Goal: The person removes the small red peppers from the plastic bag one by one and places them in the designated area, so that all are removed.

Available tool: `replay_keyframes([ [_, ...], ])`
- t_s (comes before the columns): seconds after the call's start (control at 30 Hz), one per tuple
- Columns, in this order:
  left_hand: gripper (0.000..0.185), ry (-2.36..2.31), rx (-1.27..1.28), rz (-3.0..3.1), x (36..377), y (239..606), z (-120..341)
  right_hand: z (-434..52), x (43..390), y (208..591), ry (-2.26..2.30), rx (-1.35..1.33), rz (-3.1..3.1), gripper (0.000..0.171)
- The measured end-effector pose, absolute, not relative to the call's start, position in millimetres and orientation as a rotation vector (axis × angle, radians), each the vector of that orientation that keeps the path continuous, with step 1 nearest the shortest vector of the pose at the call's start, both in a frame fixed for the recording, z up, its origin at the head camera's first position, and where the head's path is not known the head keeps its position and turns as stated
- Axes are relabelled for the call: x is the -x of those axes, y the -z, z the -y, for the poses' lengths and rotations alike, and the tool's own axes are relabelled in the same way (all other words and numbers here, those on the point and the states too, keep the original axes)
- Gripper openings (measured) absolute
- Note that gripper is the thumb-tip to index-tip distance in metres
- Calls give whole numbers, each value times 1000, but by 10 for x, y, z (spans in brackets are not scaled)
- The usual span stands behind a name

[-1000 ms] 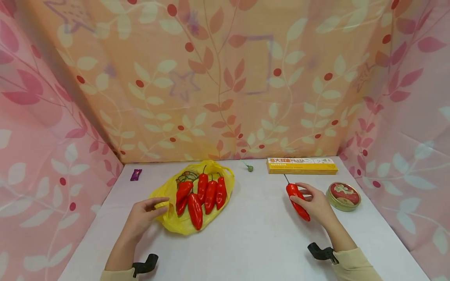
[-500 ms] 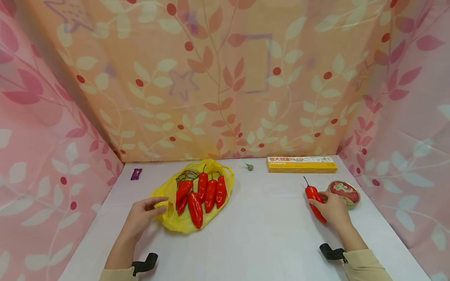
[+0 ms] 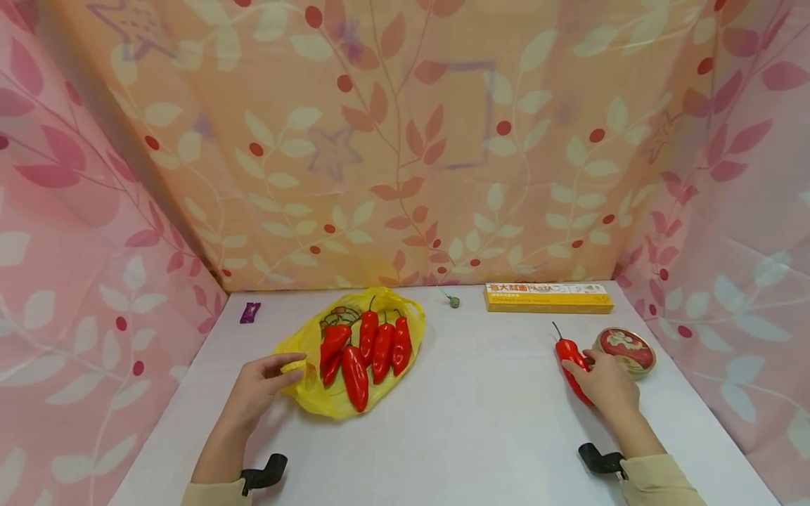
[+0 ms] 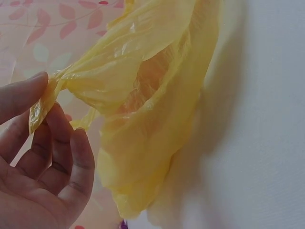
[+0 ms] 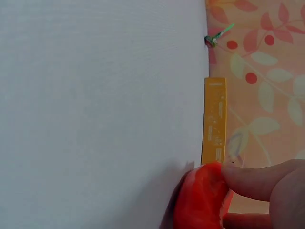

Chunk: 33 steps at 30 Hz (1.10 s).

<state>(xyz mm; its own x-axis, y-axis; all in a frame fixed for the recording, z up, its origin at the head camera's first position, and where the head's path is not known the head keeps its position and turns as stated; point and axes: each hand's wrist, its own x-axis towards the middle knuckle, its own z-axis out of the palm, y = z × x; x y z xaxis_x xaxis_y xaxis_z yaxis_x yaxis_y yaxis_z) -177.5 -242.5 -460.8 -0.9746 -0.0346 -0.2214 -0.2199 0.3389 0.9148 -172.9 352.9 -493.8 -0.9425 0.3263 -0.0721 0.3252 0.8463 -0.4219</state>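
My left hand [image 3: 256, 390] pinches the edge of a yellow plastic bag [image 3: 319, 404] between thumb and fingers, as the left wrist view shows up close. Several red chili peppers [image 3: 355, 379] lie on the spread bag, stems mostly pointing away from me. Over at the right, my right hand [image 3: 609, 386] holds another red chili pepper [image 3: 568, 351], thumb on one side and fingers on the other. Its dark stem points away to the back. In the right wrist view the pepper [image 5: 202, 198] is close over the white tabletop. A round red-and-gold tin [image 3: 628, 350] sits just behind the right hand.
A yellow pasta box [image 3: 549, 302] lies along the back edge at right. Left of it is a small green item with a thin stalk [image 3: 453, 301]. A purple wrapped candy [image 3: 249, 313] lies at the back left. Patterned cloth walls [image 3: 405, 176] enclose the white table [image 3: 468, 422].
The right hand has carried its pepper rightward and slightly toward me, up beside the round tin, then nearly stopped. My left hand keeps its hold on the bag edge.
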Motion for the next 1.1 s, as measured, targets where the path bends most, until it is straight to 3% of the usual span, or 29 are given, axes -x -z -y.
replay_keyframes([
  [0.57,44,-1670,245,-2433,1777,4636,2410,-3281,1623,4532,-720,280,2856,63],
  [1.1,41,-1681,255,-2466,1730,4626,2374,-2611,1816,4276,-1190,-17,2707,60],
])
